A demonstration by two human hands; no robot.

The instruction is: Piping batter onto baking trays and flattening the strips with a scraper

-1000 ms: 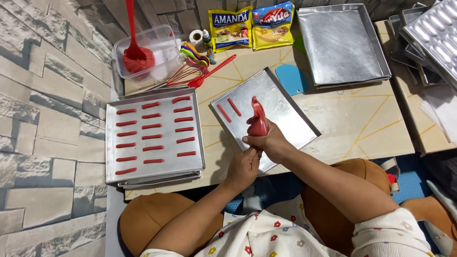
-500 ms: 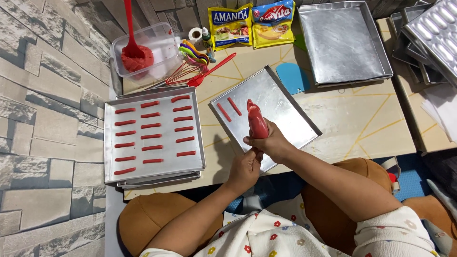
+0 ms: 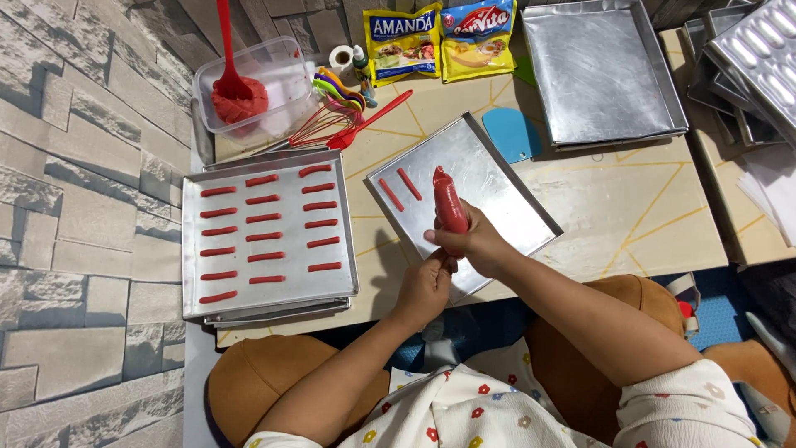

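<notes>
A red piping bag full of red dough points its tip away from me over a tilted metal baking tray. My right hand grips the bag's lower body. My left hand pinches the twisted end just below it. Two short red dough strips lie at the tray's far left corner. To the left sits a second tray stacked on others, filled with several rows of red strips.
A clear tub with red dough and a red spatula stands at the back left, beside a red whisk and coloured measuring spoons. Two yellow packets, a blue scraper, an unfilled tray and moulds lie beyond.
The piping bag has straightened and shifted slightly toward the two strips. Both hands stay on it, and the strip count on the tray is unchanged.
</notes>
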